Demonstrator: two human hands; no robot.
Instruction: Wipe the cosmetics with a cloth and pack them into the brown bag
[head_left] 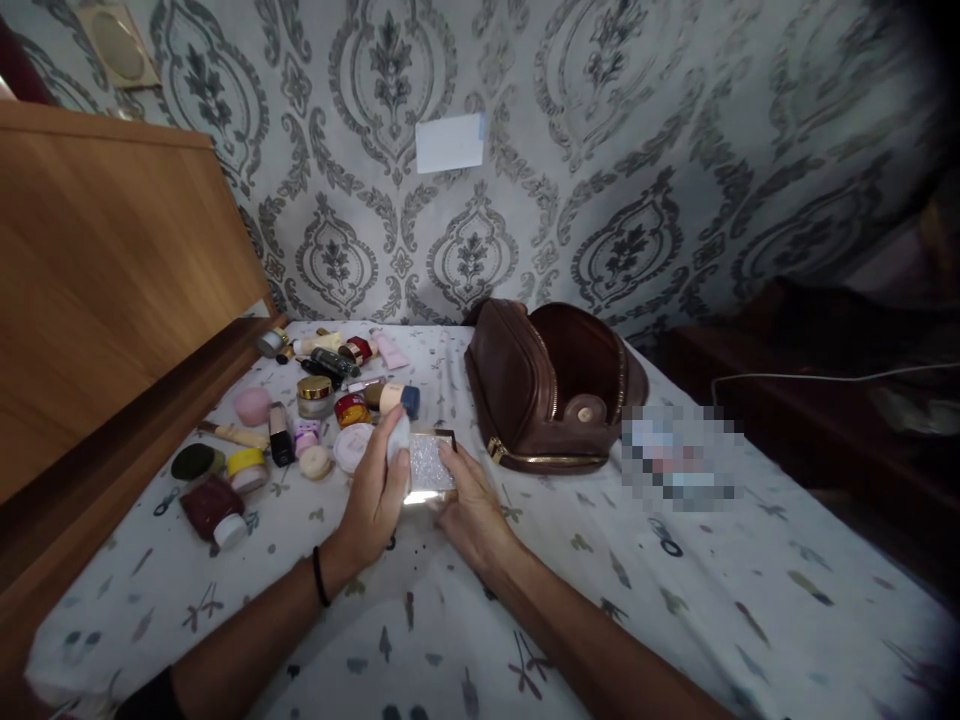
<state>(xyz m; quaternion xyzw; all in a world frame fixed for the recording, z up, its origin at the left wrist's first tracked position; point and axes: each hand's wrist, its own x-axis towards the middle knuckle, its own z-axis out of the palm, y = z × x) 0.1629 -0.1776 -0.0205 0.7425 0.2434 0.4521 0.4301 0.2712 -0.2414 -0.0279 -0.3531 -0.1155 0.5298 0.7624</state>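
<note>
A square compact (pixel 431 462) with a silvery glitter face and a shiny gold edge is gripped in my right hand (pixel 480 510), thumb on its right side. My left hand (pixel 377 490) pinches a soft white piece (pixel 400 436), which looks like a cloth or wipe, against the compact's left edge. Both hands are raised slightly over the patterned sheet. Just beyond my left hand lie a round pale case (pixel 352 447) and a blue-capped jar (pixel 400 400). To the right of my hands sits a brown cosmetic bag (pixel 517 390), unzipped with its top gaping.
Several cosmetics spread out on the left, among them a dark red bottle (pixel 213 508), a yellow-lidded jar (pixel 246 468), a gold-lidded jar (pixel 315 396) and a pink tube (pixel 389 348). A blurred item (pixel 681 455) lies right of the bag. A wooden panel (pixel 120 270) borders the left.
</note>
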